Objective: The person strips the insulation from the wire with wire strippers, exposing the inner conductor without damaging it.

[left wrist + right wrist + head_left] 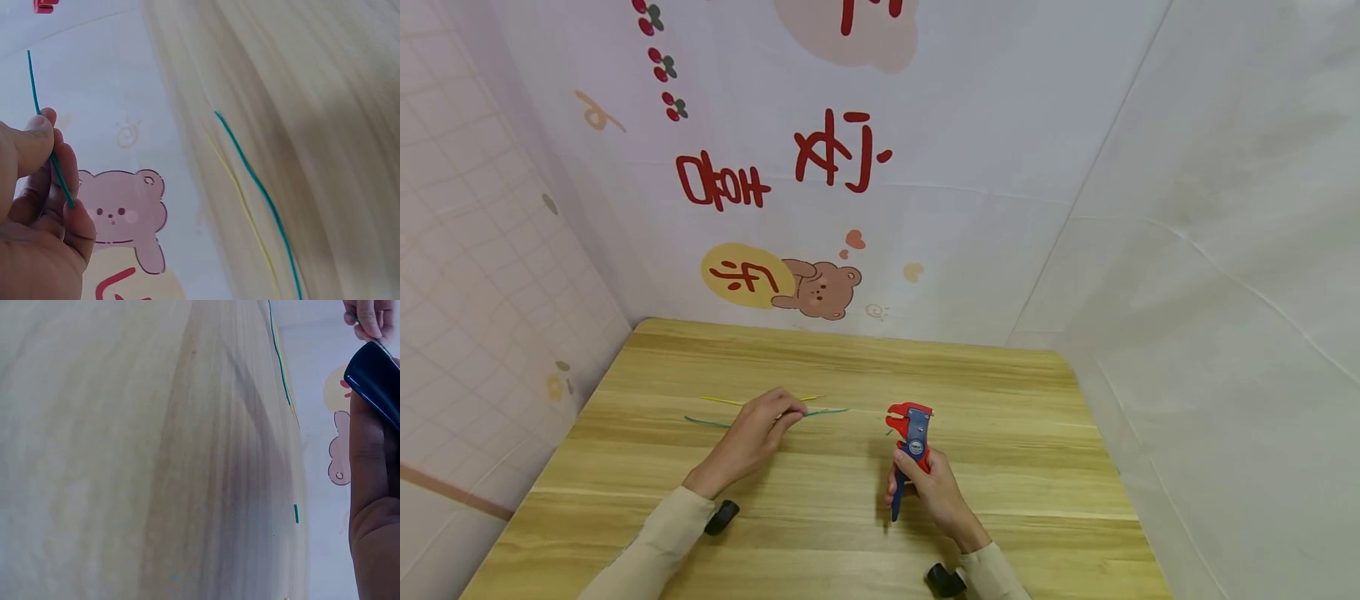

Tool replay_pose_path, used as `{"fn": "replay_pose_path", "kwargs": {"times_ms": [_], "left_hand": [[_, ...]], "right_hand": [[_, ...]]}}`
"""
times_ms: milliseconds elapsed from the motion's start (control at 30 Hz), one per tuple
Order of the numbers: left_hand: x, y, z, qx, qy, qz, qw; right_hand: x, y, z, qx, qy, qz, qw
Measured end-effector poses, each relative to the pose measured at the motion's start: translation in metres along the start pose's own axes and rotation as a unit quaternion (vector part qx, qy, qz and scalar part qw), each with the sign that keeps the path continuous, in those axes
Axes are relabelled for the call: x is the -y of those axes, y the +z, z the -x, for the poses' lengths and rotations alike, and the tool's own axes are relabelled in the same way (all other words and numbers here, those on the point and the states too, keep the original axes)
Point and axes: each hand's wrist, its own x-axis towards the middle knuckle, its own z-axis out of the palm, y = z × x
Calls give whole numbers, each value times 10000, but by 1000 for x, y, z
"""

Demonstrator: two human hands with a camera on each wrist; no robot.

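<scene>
My left hand (748,437) (37,206) pinches a short green wire (829,411) (32,81) between thumb and fingertips, one end pointing right in the head view. The right hand (938,493) (375,506) grips a red and blue wire stripper (917,429) by its handles, a dark handle (375,375) showing in the right wrist view. The tool's notched head stands to the right of the wire's end, apart from it. Another green wire (703,422) (269,200) and a yellow wire (722,402) (244,206) lie on the table by the left hand.
A small green piece (890,432) (297,514) lies on the wooden table (1037,433) near the tool's head. Behind the table stands a white printed backdrop (985,167) with a bear figure (823,289), and pale sheets hang at both sides.
</scene>
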Motion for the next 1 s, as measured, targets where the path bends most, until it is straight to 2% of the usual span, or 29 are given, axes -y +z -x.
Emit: {"fn": "replay_pose_path", "kwargs": {"times_ms": [500, 1000], "left_hand": [[-20, 2, -11, 11, 306, 175, 9994], [-30, 7, -20, 22, 668, 160, 9976]], "right_hand": [[-1, -1, 0, 2, 60, 71, 10000], [2, 7, 0, 4, 160, -17, 9999]]}}
